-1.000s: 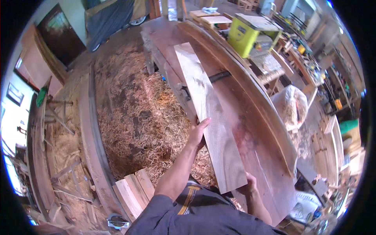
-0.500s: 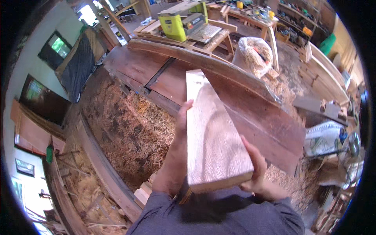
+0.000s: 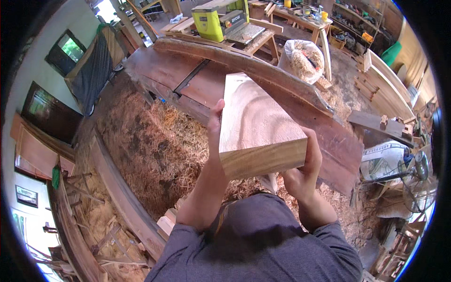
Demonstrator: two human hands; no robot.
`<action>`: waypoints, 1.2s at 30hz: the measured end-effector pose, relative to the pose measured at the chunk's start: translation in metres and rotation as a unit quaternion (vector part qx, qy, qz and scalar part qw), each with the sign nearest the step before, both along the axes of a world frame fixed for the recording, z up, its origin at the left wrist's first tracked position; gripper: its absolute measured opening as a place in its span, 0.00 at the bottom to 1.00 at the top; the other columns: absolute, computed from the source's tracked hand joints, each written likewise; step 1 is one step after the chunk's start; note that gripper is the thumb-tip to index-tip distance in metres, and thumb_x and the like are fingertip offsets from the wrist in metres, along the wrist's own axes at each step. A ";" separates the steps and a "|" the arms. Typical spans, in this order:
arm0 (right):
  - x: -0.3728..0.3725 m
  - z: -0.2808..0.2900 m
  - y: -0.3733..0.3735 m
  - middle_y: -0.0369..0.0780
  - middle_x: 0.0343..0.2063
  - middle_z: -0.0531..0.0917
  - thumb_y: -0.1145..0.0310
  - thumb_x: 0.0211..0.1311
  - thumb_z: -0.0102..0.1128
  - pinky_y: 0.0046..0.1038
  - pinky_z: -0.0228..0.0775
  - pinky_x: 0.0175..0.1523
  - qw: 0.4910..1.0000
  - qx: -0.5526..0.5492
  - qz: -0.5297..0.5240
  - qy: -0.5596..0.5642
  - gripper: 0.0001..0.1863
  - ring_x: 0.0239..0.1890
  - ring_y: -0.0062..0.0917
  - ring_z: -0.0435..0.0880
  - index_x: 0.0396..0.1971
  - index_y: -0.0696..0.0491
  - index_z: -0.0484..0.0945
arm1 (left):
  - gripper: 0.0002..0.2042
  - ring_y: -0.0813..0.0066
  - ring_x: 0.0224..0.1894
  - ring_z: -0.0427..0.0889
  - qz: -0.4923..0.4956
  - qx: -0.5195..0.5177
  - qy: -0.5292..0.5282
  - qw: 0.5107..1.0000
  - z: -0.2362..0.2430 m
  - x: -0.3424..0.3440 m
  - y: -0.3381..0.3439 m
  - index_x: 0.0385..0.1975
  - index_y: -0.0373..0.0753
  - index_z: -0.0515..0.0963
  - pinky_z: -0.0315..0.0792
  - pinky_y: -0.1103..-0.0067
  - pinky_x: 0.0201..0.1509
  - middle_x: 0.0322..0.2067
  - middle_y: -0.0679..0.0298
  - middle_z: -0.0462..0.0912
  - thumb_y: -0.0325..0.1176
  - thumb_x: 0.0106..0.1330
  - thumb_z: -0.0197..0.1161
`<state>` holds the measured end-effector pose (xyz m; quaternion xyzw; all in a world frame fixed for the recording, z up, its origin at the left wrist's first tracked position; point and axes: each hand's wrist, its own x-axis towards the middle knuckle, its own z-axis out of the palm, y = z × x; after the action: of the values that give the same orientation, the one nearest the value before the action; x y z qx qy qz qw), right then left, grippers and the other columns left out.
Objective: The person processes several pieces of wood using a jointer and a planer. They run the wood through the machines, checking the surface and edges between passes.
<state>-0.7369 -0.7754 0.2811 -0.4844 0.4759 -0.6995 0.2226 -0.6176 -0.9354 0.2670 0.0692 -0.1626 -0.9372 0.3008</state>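
A thick, pale wooden plank [image 3: 258, 120] with curved grain is held up in front of my chest. Its near end is broad toward me, and its far end points away over a reddish-brown wooden slab. My left hand [image 3: 216, 124] grips the plank's left edge, thumb up along the side. On the other side, my right hand [image 3: 305, 164] wraps round the near right corner, its fingers partly hidden beneath the wood. The long reddish slab [image 3: 329, 145] lies just beyond and below the plank.
Wood shavings [image 3: 174, 145] cover the floor to the left. A green planer machine [image 3: 208, 24] stands on a wooden stand beyond the slab. Right of it sits a white sack of shavings [image 3: 300, 58]. A long curved timber [image 3: 120, 188] lies at lower left.
Both hands have lifted the plank and moved it away from my body. It is tilted so that more of its near end face shows.
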 end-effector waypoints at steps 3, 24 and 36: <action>0.000 -0.002 -0.003 0.34 0.41 0.81 0.79 0.57 0.73 0.19 0.72 0.46 1.000 -0.027 0.003 -0.016 0.37 0.42 0.14 0.80 0.65 0.61 0.64 | 0.29 0.57 0.52 0.86 0.025 0.003 -0.014 1.000 -0.002 -0.001 0.002 0.61 0.31 0.73 0.79 0.63 0.62 0.52 0.49 0.84 0.52 0.73 0.54; -0.043 -0.043 -0.002 0.40 0.40 0.85 0.65 0.63 0.71 0.26 0.76 0.47 0.987 -0.073 -0.139 -0.038 0.19 0.43 0.23 0.84 0.47 0.61 0.79 | 0.24 0.60 0.63 0.77 0.062 0.049 -0.015 0.997 -0.011 -0.012 0.016 0.66 0.33 0.64 0.66 0.63 0.74 0.59 0.52 0.77 0.43 0.77 0.39; 0.003 -0.057 0.004 0.45 0.51 0.83 0.73 0.60 0.74 0.31 0.77 0.58 0.973 -0.092 -0.164 0.135 0.40 0.50 0.28 0.84 0.68 0.61 0.60 | 0.24 0.64 0.55 0.84 0.077 -0.011 -0.030 0.996 -0.020 0.018 0.006 0.60 0.35 0.72 0.80 0.65 0.62 0.50 0.56 0.82 0.47 0.75 0.50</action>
<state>-0.7343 -0.7716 0.2242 -0.5080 0.5086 -0.6951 -0.0074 -0.5998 -0.9293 0.2474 0.1062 -0.1758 -0.9068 0.3682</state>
